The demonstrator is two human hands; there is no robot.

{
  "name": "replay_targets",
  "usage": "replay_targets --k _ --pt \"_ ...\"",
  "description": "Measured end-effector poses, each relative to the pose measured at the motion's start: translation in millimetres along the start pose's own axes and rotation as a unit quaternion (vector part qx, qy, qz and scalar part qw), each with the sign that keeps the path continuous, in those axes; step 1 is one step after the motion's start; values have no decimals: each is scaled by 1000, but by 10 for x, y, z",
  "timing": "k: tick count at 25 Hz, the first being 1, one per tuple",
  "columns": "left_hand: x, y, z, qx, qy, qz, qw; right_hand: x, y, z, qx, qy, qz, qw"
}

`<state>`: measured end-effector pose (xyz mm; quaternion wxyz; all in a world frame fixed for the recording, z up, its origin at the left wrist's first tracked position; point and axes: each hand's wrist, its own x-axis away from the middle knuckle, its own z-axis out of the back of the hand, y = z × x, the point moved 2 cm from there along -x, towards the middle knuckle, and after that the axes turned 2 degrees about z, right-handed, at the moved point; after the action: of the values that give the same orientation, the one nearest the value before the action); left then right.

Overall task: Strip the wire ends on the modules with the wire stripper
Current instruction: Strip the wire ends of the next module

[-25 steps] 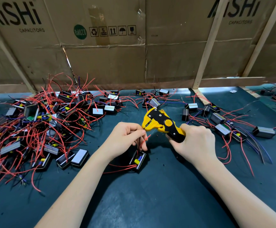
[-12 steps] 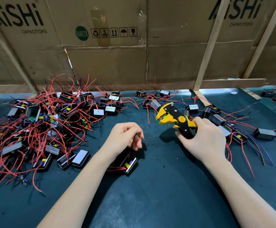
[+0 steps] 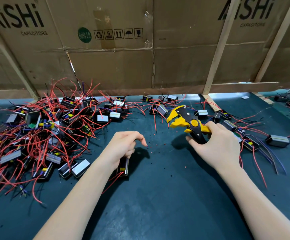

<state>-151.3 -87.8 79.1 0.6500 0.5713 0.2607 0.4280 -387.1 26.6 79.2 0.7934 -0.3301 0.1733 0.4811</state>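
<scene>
The left hand (image 3: 123, 146) hides most of the module (image 3: 123, 168) beneath it.

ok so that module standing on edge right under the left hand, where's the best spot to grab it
Pinch the module across its two broad flat faces near the top end, coming down from above. It stands on edge beneath the left hand, so those faces are exposed, and the red wires trail out low toward the person, clear of a top approach.

Electronics assembly workshop: wired modules (image 3: 37, 129), capacitor cartons (image 3: 106, 49).
</scene>
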Motion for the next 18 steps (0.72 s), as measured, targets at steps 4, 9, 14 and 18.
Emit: replay_targets --k 4,9,14,18 --pt "20 23 -21 -26 -57 27 998 -14 7 38 -5 8 -16 1000" --pt "48 89 106 -117 -128 -11 985 -55 45 99 -47 28 -47 997" --pt "55 375 -20 -458 -30 -143 877 -120 131 212 -111 89 -93 985" --pt "46 950 -567 -325 26 -334 884 -178 236 284 -150 119 -134 972"
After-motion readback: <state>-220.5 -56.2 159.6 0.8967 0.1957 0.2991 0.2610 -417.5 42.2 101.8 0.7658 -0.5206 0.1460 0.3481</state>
